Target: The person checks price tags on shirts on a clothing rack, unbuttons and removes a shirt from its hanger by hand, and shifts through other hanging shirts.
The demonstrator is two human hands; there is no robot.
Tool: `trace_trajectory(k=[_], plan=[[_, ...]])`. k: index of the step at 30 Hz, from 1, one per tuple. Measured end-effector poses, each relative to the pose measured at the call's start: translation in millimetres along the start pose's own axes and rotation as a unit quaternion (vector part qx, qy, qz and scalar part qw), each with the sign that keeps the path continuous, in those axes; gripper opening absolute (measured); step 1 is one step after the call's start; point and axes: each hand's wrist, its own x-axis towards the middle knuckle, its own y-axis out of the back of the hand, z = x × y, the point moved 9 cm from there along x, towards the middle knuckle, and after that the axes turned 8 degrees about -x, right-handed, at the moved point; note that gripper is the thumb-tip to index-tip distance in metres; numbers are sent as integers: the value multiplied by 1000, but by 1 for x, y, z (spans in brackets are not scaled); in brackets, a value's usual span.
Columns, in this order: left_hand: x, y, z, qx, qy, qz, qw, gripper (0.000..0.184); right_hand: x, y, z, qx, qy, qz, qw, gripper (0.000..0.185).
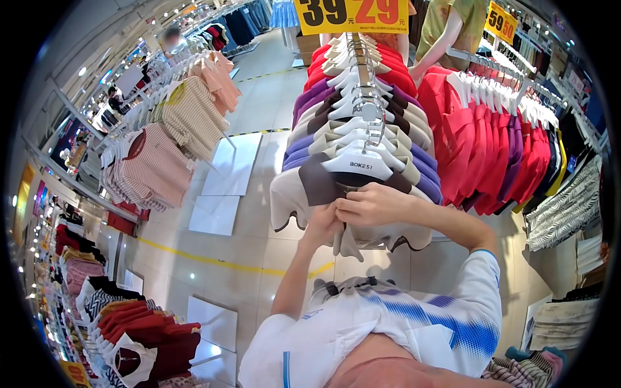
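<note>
A cream shirt (291,194) with a dark brown collar (321,183) hangs at the front of the central rack, on a white hanger (362,161) marked BOKESI. Both hands meet at the shirt's neck opening, just below the hanger. My left hand (323,222) is closed, its fingertips pinching the front of the shirt under the collar. Against it lies my right hand (365,203), its fingers bent and pressed together on the same place. The fingertips overlap, so the exact bit of cloth between them is hard to see.
Behind the cream shirt, the metal rail (359,64) holds purple, cream and red shirts under a yellow price sign (352,16). Red garments (466,139) hang at the right. Striped shirts (158,161) hang at the left. A mannequin arm (440,48) extends behind the rack.
</note>
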Motion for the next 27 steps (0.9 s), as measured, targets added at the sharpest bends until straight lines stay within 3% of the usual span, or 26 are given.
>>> trace_trajectory(k=[8, 10, 13, 27], plan=[[-2, 0, 11, 52, 5, 85, 995, 21, -13, 5, 2, 11, -65, -42, 997, 30], [-6, 5, 15, 125, 5, 153, 980, 19, -23, 11, 19, 7, -176, -38, 984, 33], [-8, 1, 17, 139, 4, 183, 973, 19, -32, 16, 17, -31, -175, -38, 983, 30], [-11, -8, 8, 137, 10, 175, 975, 13, -58, 46, 21, 14, -214, 22, 976, 30]])
